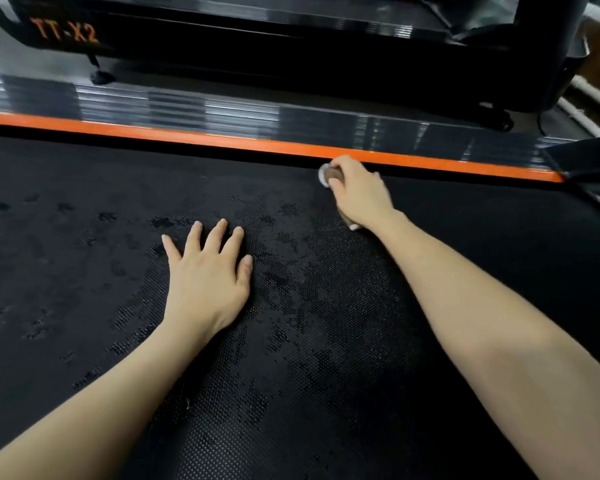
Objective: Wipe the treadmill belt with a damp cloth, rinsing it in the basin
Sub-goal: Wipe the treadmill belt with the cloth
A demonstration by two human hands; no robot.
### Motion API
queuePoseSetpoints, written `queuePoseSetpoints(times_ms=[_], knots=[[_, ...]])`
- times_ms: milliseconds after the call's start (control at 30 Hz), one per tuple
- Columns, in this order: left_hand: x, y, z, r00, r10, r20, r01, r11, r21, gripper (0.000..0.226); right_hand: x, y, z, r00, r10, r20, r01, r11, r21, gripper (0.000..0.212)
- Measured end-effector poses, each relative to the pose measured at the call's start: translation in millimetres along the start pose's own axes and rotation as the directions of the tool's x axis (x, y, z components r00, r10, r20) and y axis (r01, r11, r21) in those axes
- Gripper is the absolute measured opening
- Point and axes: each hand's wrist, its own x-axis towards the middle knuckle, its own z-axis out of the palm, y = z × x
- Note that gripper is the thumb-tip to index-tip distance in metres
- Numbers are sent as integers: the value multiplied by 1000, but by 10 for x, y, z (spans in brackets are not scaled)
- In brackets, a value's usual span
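While the left grip (208, 271) lies released, fingers spread flat on the belt (66, 271), the right grip (357, 192) grasps a bunched cloth (330, 174), pressing it on the belt's far edge, just beside the orange rail (187, 135). Damp patches (281, 278) mottle the belt.

Blk dotted belt (84, 174), orange trim (222, 142)

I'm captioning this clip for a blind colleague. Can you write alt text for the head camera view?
A person's right hand grips a bunched cloth on a black treadmill belt, close to its orange side strip. The left hand lies flat, fingers spread, on damp-looking patches of the belt.
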Motion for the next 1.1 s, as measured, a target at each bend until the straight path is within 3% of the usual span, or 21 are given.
queuePoseSetpoints(times_ms=[100, 233, 433, 600, 700, 767, 867, 933, 1033, 1100], knots=[[4, 9, 1, 1000, 5, 2, -5, 1000, 5, 73, 28, 139, -43, 996, 82, -27, -82, 997, -3, 19], [13, 26, 2, 1000, 4, 0, -4, 1000, 22, 73, -10, 55, 21, 996, 73, -46, -74, 997, -13, 19], [14, 45, -15, 1000, -8, 6, 7, 1000, 11, 69, -608, -160, -116, 993, -114, 23, 115, 993, -12, 19], [-1, 48, -23, 1000, -13, 3, 13, 1000, -14, 51, -1532, -311, -146, 916, -360, 178, 369, 929, -24, 35], [-4, 45, -31, 1000, -16, 0, 16, 1000, -16, 52, -1800, -273, -221, 875, -403, 269, 406, 913, 46, 39], [1, 45, -26, 1000, -11, -7, 11, 1000, -8, 52, -1594, -210, -230, 895, -359, 266, 371, 929, 6, 35], [2, 38, -22, 1000, -11, -6, 10, 1000, -10, 50, -1149, -264, -109, 975, -126, 184, 142, 987, -78, 28], [7, 42, -30, 1000, -4, -5, 4, 1000, -22, 49, -1120, -348, -40, 986, -62, 153, 77, 993, -93, 26], [14, 34, -25, 1000, -1, -15, 1, 1000, -19, 50, -1658, -454, -80, 949, -276, 150, 284, 959, -29, 22], [4, 24, -18, 1000, 2, -26, -3, 1000, -19, 49, -2276, -534, -187, 889, -396, 229, 397, 917, 41, 23]])
